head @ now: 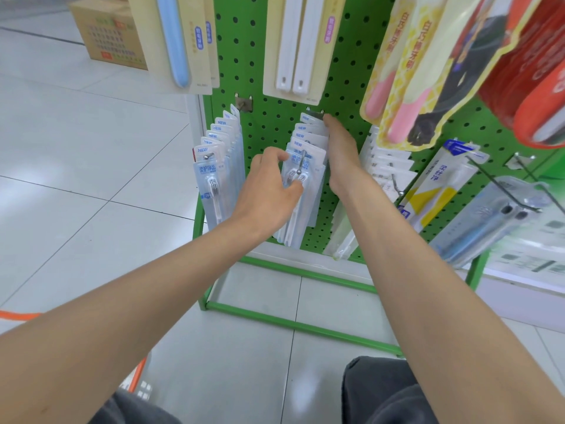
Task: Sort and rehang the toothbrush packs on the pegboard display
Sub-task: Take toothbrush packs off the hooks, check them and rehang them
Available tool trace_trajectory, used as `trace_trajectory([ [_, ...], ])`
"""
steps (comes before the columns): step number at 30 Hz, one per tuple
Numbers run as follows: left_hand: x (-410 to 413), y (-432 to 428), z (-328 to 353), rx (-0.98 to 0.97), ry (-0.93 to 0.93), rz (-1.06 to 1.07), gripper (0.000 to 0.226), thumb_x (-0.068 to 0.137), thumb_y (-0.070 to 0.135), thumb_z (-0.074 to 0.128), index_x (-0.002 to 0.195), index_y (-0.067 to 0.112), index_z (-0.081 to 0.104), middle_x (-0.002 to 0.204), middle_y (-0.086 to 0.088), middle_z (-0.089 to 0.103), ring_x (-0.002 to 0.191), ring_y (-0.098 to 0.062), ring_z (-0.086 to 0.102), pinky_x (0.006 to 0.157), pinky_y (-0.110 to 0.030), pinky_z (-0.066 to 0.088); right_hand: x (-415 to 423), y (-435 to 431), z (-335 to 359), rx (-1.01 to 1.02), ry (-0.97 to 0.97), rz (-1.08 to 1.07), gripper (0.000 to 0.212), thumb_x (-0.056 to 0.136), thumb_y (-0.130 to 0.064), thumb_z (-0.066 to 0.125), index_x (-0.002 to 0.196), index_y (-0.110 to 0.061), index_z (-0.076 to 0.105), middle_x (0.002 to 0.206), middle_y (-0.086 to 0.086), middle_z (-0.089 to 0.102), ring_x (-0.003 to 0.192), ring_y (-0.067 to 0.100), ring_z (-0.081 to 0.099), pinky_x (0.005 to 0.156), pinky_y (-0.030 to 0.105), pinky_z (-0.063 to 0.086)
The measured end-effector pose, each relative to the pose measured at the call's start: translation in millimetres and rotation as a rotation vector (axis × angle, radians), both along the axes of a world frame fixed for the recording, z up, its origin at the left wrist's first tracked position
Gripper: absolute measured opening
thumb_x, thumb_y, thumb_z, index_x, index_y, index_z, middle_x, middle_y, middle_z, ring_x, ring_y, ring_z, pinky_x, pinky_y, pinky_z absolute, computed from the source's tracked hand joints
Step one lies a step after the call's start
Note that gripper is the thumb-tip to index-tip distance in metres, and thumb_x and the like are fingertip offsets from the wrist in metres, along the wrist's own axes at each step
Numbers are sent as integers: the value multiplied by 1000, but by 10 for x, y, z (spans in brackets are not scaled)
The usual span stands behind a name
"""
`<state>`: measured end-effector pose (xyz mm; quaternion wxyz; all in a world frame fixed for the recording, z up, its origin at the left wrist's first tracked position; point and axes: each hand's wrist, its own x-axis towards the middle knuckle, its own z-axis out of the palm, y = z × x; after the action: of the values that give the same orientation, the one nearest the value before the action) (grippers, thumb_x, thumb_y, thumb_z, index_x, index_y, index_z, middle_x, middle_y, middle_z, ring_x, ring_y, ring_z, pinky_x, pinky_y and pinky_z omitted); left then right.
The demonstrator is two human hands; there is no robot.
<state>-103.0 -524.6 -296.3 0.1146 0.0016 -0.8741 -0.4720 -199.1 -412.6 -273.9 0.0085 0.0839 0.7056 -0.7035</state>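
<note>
Pale shiny floor tiles (76, 179) all around, wide open on the left, with a brown cardboard box (107, 32) far back. Tall green pegboard (269, 71) in the middle, on a green metal frame (290, 324) down at the floor. Big cards up top: a blue brush card (174, 41), a white brush card (293, 47) and pink brush cards (394, 71), writing too blurry to read.

Lower down, three rows of toothbrush packs on pegs: left row (211, 172), middle row (308, 133), right row (382, 160). Both bare arms stretched out to the middle row.

Left hand (269, 194) curled, pinching the front pack (316, 160) between thumb and fingers, close to the ball tip of the metal peg (301, 160). Front pack hanging on that peg.

Right hand (342, 148) flat, fingers straight and close together, laid along the right side of the middle row, fingertips up by the peg's back plate.

Blue word NEW on the top of the packs in the left and middle rows, with blue Chinese writing just under it.

Strip of bare green board between the left and middle rows, left hand in front of it. Tight spot for the right hand, between the middle and right rows.
</note>
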Motion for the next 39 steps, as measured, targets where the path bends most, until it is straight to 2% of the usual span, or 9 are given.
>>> trace_trajectory([
  [8, 188, 44, -2, -25, 41, 21, 43, 89, 13, 62, 126, 14, 41, 125, 0, 40, 100, -14, 48, 89, -35, 48, 409, 3, -67, 162, 66, 124, 68, 97, -63, 20, 156, -30, 14, 161, -10, 20, 146, 12, 20, 116, 38, 17],
  [16, 386, 110, -34, 13, -143, -12, 11, 88, 12, 62, 94, 13, 53, 86, 2, 54, 83, -18, 53, 70, -29, 41, 1048, 175, -99, 273, 23, 280, 65, 102, -57, 14, 155, -29, -11, 164, -10, -7, 151, 14, 2, 119, 39, 7],
  [20, 505, 280, -22, 124, -175, -44, 8, 89, 11, 60, 95, 16, 59, 88, 5, 59, 91, -18, 58, 78, -28, 43, 1308, 389, -142, 386, 74, 334, 63, 104, -52, 16, 157, -23, -1, 164, -9, -1, 150, 9, 4, 114, 25, 6],
  [23, 526, 494, 0, 109, -186, -82, 14, 91, 9, 56, 103, 16, 61, 98, 2, 60, 98, -18, 58, 83, -29, 44, 1462, 587, -158, 480, 71, 354, 52, 107, -39, 26, 152, -15, 31, 158, 0, 30, 145, 15, 28, 107, 20, 20],
  [27, 462, 795, -8, 99, -229, -121, 35, 96, 7, 51, 130, 13, 54, 127, -5, 57, 109, -19, 55, 93, -34, 48, 1543, 877, -200, 677, 24, 223, 32, 101, -16, 42, 119, -1, 63, 121, 11, 64, 103, 24, 59, 86, 31, 45],
  [29, 414, 929, 5, 87, -216, -121, 48, 97, 3, 47, 144, 12, 42, 144, -8, 48, 120, -23, 53, 95, -33, 47, 1497, 1041, -243, 657, 8, 73, 19, 97, -10, 46, 105, 0, 60, 98, 8, 63, 86, 24, 59, 74, 32, 47],
  [31, 355, 1045, 26, 112, -187, -99, 53, 99, 5, 46, 150, 11, 32, 151, -7, 40, 122, -23, 53, 89, -32, 46, 1446, 1156, -231, 617, 23, -43, 24, 95, -6, 49, 118, -5, 51, 94, -1, 53, 78, 15, 53, 68, 32, 46],
  [36, 174, 1228, 3, 158, -120, 24, 29, 100, 11, 46, 129, 10, 49, 122, -6, 57, 95, -17, 53, 76, -30, 43, 1296, 1270, -197, 543, 129, -16, 63, 98, -10, 50, 154, -14, 21, 154, 10, 35, 138, 24, 39, 108, 40, 41],
  [39, 90, 1286, -44, 215, -100, 108, 9, 100, 15, 47, 108, 14, 51, 96, 5, 54, 85, -14, 51, 71, -26, 40, 1226, 1283, -165, 520, 157, -10, 59, 100, -13, 49, 153, -15, 24, 147, 8, 44, 129, 20, 46, 97, 31, 43],
])
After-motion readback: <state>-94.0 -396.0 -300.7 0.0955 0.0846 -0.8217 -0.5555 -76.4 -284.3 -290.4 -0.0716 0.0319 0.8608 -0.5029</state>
